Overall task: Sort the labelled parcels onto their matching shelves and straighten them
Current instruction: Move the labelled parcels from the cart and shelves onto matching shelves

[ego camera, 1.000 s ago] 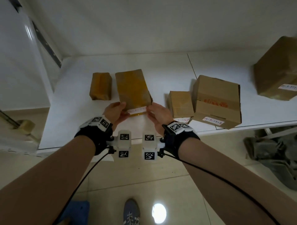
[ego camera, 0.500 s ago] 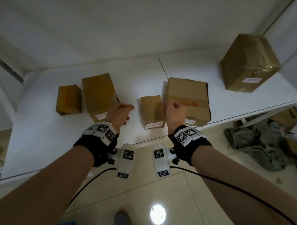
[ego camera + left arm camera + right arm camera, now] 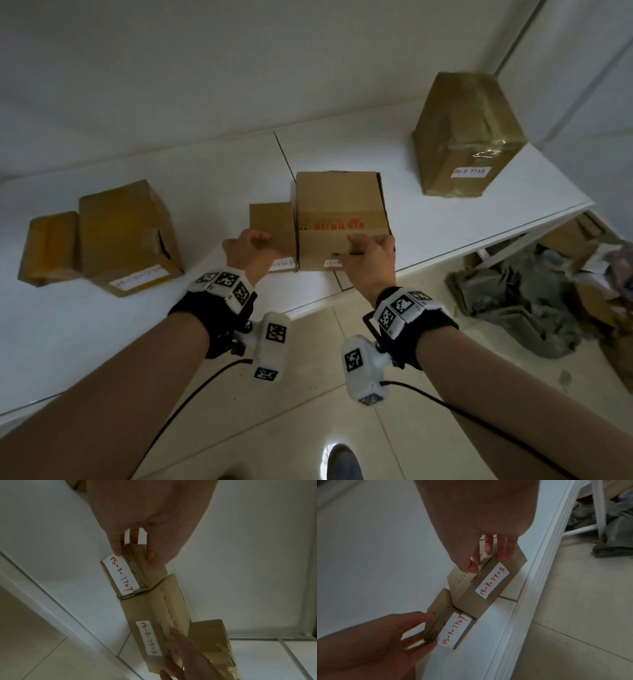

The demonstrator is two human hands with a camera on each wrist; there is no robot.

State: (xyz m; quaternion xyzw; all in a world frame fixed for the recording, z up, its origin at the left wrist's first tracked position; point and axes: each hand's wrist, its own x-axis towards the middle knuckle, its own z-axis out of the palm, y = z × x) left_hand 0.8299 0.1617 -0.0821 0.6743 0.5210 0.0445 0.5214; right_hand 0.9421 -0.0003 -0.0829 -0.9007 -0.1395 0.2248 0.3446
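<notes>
Five brown parcels with white labels stand on a white shelf (image 3: 212, 192). My left hand (image 3: 251, 245) (image 3: 134, 555) grips the small parcel (image 3: 270, 222) (image 3: 137, 566) (image 3: 440, 614), labelled 15-1-7727, between thumb and fingers at its front end. My right hand (image 3: 368, 246) (image 3: 488, 563) holds the top front edge of the medium parcel with red print (image 3: 337, 209) (image 3: 471, 592) (image 3: 154, 615), labelled 15-1-7723. These two parcels touch side by side near the shelf's front edge.
Two more parcels (image 3: 51, 246) (image 3: 126, 233) stand at the left, the larger one angled. A big taped parcel (image 3: 466, 133) sits at the back right. Grey cloth (image 3: 513, 308) and cardboard lie on the tiled floor under the shelf's right end.
Both hands have let go of the tall parcel at the left and moved right. The left now grips the small parcel and the right the medium one, which now stands square against the small one.
</notes>
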